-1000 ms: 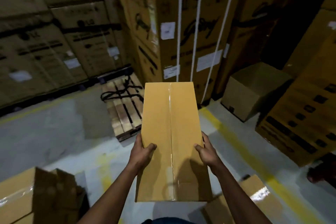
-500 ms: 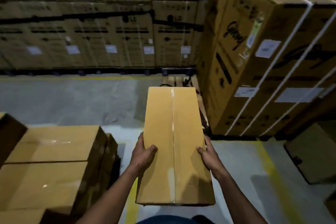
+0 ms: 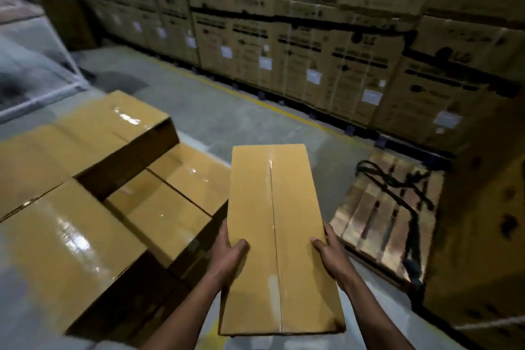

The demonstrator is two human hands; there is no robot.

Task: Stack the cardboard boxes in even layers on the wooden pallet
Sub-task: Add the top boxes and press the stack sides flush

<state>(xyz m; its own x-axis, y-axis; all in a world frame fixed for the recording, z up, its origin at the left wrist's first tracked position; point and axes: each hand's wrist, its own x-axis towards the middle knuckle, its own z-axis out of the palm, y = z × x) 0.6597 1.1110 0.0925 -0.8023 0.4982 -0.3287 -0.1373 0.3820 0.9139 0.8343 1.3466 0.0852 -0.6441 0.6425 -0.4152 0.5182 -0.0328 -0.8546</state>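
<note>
I carry a long taped cardboard box (image 3: 277, 224) flat in front of me. My left hand (image 3: 230, 250) grips its left edge with the thumb on top, and my right hand (image 3: 326, 250) grips its right edge the same way. To the left stands a stack of similar tan boxes (image 3: 93, 193) in stepped layers; what they rest on is hidden. A wooden pallet (image 3: 386, 221) lies on the floor to the right with a black strap (image 3: 412, 202) tangled on its slats.
A wall of large printed cartons (image 3: 312, 45) runs along the back behind a yellow floor line (image 3: 255, 99). A tall carton (image 3: 483, 236) stands at the right, against the pallet. A pale frame (image 3: 42, 71) is at the far left. Grey concrete floor (image 3: 216, 116) lies between.
The view has swung left: the tan box stack now fills the left side and the pallet sits to the right. Both hands keep the same hold on the box.
</note>
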